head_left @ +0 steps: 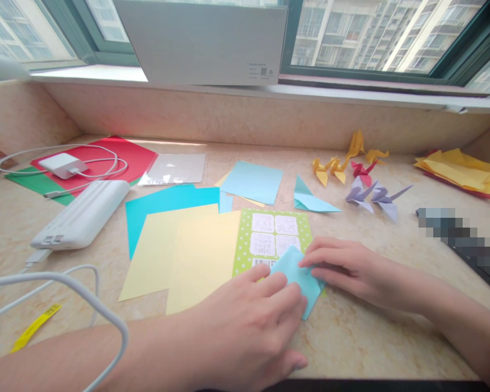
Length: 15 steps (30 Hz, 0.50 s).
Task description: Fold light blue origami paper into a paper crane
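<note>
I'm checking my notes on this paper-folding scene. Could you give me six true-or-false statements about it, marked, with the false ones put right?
1. The left hand and the right hand both touch the light blue folded paper. True.
2. A white power bank lies on the picture's left side. True.
3. The left hand is on the power bank. False: it is on the folded paper.
4. The green polka-dotted sheet is partly hidden by the folded paper. True.
5. The polka-dotted sheet is completely covered by the two hands. False: its printed panels show beyond them.
6. The power bank lies to the right of the right hand. False: it lies well to the left of it.
</note>
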### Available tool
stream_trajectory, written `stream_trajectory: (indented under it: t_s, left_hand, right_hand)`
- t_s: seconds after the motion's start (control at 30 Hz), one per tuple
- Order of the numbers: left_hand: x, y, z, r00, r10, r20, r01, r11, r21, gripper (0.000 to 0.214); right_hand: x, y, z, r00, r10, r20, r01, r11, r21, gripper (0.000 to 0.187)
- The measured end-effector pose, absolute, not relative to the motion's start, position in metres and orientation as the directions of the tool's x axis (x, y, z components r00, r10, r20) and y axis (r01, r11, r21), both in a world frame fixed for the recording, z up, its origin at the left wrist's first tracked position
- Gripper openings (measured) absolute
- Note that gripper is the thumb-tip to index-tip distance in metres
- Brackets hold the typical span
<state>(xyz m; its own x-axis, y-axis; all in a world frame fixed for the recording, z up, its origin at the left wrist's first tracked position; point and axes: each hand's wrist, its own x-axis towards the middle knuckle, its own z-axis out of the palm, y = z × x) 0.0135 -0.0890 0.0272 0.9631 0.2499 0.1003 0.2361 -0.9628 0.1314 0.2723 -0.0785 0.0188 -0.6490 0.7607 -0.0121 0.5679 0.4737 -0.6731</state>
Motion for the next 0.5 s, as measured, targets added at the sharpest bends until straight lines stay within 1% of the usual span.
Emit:
stream_trajectory:
  t_s: [0.07, 0.17, 0.27, 0.5]
  left_hand:
    - [0.014, -0.089, 0.027, 0.963, 0.250, 0.102, 0.236, -0.962, 0.135, 0.041]
    - [0.013, -0.090, 0.026, 0.960, 0.255, 0.113, 0.237, -0.959, 0.153, 0.035]
    - [0.013, -0.091, 0.026, 0.957, 0.256, 0.134, 0.233, -0.958, 0.166, 0.031]
    - [0.014, -0.090, 0.027, 0.955, 0.248, 0.165, 0.226, -0.964, 0.140, 0.029]
  right_hand:
    - [0.275, -0.077, 0.024, -0.692, 0.719, -0.060, 0.547, 0.469, -0.694, 0.023]
    - [0.280, -0.075, 0.031, -0.717, 0.690, -0.102, 0.530, 0.444, -0.723, 0.025]
    - [0.283, -0.072, 0.033, -0.723, 0.684, -0.095, 0.506, 0.432, -0.747, 0.024]
    - [0.285, -0.068, 0.024, -0.718, 0.693, -0.056, 0.467, 0.421, -0.778, 0.018]
